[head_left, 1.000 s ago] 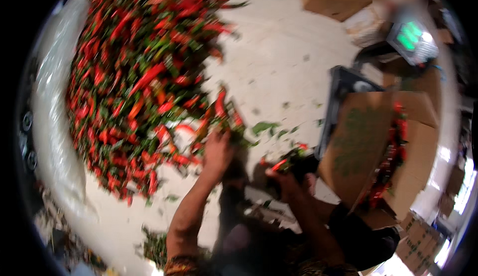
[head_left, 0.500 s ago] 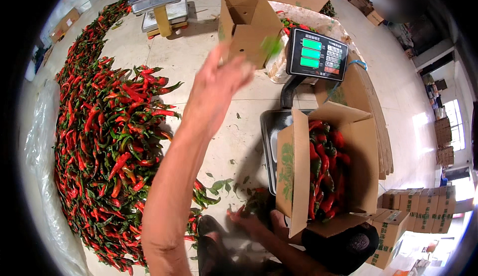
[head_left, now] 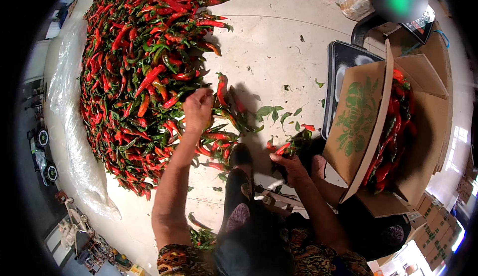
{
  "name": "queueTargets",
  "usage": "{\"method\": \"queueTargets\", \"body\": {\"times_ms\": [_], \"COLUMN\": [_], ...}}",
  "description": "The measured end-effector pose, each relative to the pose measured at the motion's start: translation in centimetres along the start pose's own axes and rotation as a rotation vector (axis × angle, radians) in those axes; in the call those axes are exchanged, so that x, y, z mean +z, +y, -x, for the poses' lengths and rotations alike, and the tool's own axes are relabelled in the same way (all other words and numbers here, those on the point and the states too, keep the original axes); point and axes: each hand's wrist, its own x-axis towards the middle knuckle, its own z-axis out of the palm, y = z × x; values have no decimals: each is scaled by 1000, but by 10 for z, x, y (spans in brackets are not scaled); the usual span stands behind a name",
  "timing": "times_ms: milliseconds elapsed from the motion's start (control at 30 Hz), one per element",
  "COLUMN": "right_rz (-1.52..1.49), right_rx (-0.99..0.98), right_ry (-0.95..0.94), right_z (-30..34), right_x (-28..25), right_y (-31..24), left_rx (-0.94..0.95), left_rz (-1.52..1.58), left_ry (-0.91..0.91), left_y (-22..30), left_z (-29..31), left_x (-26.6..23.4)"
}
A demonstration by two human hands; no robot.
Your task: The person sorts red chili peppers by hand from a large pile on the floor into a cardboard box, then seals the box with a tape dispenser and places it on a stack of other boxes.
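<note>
My left hand [head_left: 198, 110] is closed at the right edge of a big heap of red and green chili peppers [head_left: 144, 84]. Its fingers are bent in among the chilies, and whatever they grip is hidden. A few loose chilies [head_left: 222, 89] lie right beside it. Lower and to the right, my right hand [head_left: 294, 169] is closed around several chili peppers [head_left: 286, 149], their red tips and green stems showing past the thumb. To its right, an open cardboard box [head_left: 359, 111] with a green print holds many red chilies [head_left: 393, 131].
A dark-framed platform scale [head_left: 338, 62] stands beside the box, its display partly blurred. Clear plastic sheeting [head_left: 74, 121] runs along the heap's left side. Green leaves [head_left: 271, 111] litter the pale floor. My shoe [head_left: 241, 155] is near the heap. Stacked cartons [head_left: 433, 226] stand at lower right.
My left hand has come down from above the floor, where a blurred green thing was near it, to the heap's edge. The view has swung down and left. My right hand still holds chilies.
</note>
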Motion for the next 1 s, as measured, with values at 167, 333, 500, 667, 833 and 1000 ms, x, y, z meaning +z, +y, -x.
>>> {"method": "queueTargets", "body": {"times_ms": [167, 333, 500, 667, 833, 1000], "right_rz": [19, 35, -55, -54, -52, -74], "right_rx": [87, 28, 199, 105, 93, 75], "right_ry": [57, 94, 95, 55, 69, 40], "right_z": [5, 2, -2, -7, -3, -3], "right_x": [-7, -10, -10, -17, -16, -14], "right_y": [-9, -2, -12, 8, 6, 0], "left_rx": [-85, -235, 9, 12, -71, -154], "left_rz": [-333, -339, -71, -446, -623, -435], "left_ry": [-16, -76, 3, -1, 63, 153], "left_y": [-4, -14, -11, -31, -44, -75], "left_z": [-2, -24, 13, 71, 68, 69], "left_x": [56, 72, 30, 29, 39, 24]}}
